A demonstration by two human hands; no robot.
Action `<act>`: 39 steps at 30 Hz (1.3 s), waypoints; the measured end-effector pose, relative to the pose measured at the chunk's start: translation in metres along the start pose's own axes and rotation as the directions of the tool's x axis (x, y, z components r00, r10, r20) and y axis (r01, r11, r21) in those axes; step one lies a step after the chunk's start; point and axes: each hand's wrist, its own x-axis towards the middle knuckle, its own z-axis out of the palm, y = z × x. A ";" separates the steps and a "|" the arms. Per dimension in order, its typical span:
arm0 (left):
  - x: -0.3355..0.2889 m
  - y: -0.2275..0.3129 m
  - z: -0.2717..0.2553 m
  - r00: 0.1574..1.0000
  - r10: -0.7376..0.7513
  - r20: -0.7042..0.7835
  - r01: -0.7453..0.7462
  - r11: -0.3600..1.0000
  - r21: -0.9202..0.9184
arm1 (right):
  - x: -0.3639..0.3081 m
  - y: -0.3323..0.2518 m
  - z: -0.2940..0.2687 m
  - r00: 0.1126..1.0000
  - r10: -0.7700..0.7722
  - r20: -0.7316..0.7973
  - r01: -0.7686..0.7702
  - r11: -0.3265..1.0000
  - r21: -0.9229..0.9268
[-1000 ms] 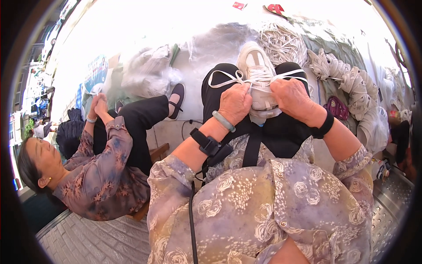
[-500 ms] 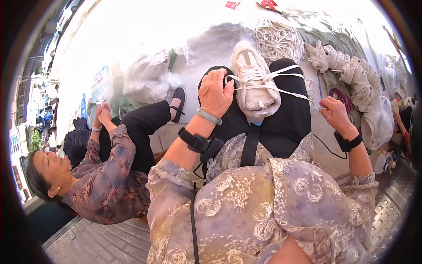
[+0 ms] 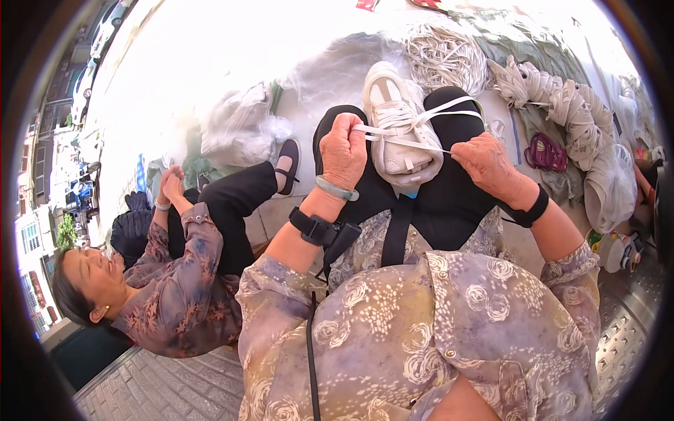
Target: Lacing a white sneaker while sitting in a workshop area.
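Note:
A white sneaker (image 3: 404, 151) rests between my knees, its laces crossed over its upper. My left hand (image 3: 342, 151) is closed at the shoe's left side, pinching a white shoelace (image 3: 378, 131). On the right, my right hand (image 3: 491, 167) is closed too, gripping a lace strand with thumb and finger. That strand runs taut across the shoe's near part. Another lace length arcs over my right knee.
A heap of white laces (image 3: 448, 59) lies beyond the shoe. Bundled pale shoes (image 3: 572, 109) line the right, near a maroon item (image 3: 545, 152) and a plastic bag (image 3: 609, 189). Another person (image 3: 175, 281) sits at left, near plastic-wrapped goods (image 3: 242, 126).
My right hand has come in from the far right toward the shoe and now pinches the lace. My left hand's fingers have closed on a strand, drawing it left.

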 end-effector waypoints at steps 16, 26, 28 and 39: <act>-0.013 0.006 0.009 0.994 0.083 0.066 -0.095 0.970 0.223 | -0.005 -0.005 -0.019 0.994 0.038 -0.104 -0.026 0.993 0.115; -0.005 0.025 0.045 0.903 0.409 0.132 -0.426 0.807 0.410 | 0.052 -0.023 0.029 0.986 0.160 -0.048 -0.161 0.987 -0.005; -0.003 0.021 0.046 0.917 0.381 0.121 -0.393 0.807 0.440 | 0.051 -0.020 0.032 0.988 0.145 -0.056 -0.145 0.989 0.015; -0.004 0.020 0.055 0.931 0.348 0.108 -0.360 0.835 0.416 | 0.058 -0.004 0.029 0.992 0.128 0.002 -0.126 0.977 0.173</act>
